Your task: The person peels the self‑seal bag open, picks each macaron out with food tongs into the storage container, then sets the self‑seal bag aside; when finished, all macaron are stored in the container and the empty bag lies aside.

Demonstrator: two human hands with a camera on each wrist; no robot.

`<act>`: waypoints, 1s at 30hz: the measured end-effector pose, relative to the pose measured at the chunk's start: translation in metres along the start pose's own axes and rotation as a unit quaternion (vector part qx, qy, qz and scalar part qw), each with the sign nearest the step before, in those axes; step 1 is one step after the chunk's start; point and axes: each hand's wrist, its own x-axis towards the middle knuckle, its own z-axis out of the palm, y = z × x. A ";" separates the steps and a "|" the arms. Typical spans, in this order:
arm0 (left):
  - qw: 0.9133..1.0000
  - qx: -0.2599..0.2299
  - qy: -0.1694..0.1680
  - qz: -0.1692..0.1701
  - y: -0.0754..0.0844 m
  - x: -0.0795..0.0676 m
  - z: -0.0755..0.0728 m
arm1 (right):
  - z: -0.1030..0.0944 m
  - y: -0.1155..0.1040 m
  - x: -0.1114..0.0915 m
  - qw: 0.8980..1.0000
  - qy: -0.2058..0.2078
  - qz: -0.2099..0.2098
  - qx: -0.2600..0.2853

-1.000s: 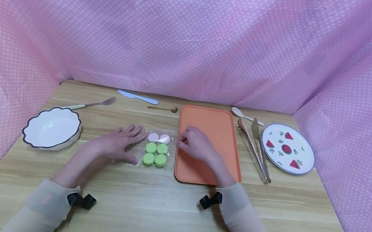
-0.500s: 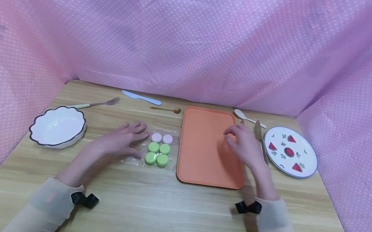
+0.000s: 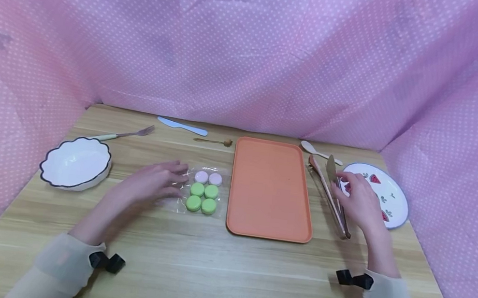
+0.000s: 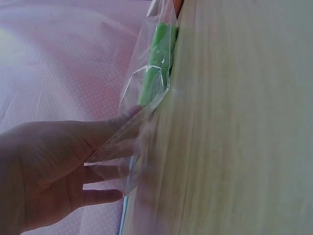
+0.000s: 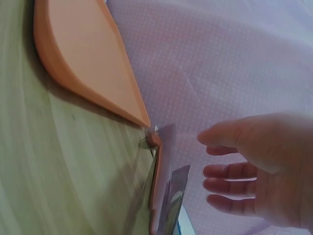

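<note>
My left hand (image 3: 150, 183) is at the left edge of a clear plastic packet (image 3: 221, 200) of macarons (image 3: 204, 191), two pale pink and several green. In the left wrist view, clear film overlaps the straight, spread fingers (image 4: 105, 174), and the thumb reaches towards the green macarons (image 4: 159, 63). My right hand (image 3: 362, 201) hovers with loosely bent fingers over the left side of the watermelon-patterned plate (image 3: 400, 200). Just left of it lie metal tongs (image 3: 326, 190) and a flat-bladed metal utensil (image 3: 331, 169). The right wrist view shows a gap between these fingers and the tongs (image 5: 156, 181).
An orange tray (image 3: 267, 191) lies between the packet and the tongs. A scalloped white bowl (image 3: 75, 163) stands at left, beside a fork (image 3: 129, 133). Along the back are a pale blue knife (image 3: 182, 126), a small gold utensil (image 3: 213, 141) and a light spoon (image 3: 319, 151).
My right hand has moved rightwards, from the tray's left edge across it to over the plate's left side. My left hand stays by the packet, its fingers now closer together.
</note>
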 end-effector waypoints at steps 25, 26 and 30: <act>0.999 -0.012 0.045 -0.001 0.004 0.004 -0.003 | 0.007 0.008 0.001 0.992 -0.104 0.030 -0.069; 0.999 -0.014 0.050 -0.004 0.004 0.004 -0.003 | 0.008 0.008 0.002 0.992 -0.103 0.027 -0.072; 0.997 -0.018 0.071 -0.019 0.005 0.002 -0.005 | 0.011 0.008 0.003 0.992 -0.099 0.013 -0.079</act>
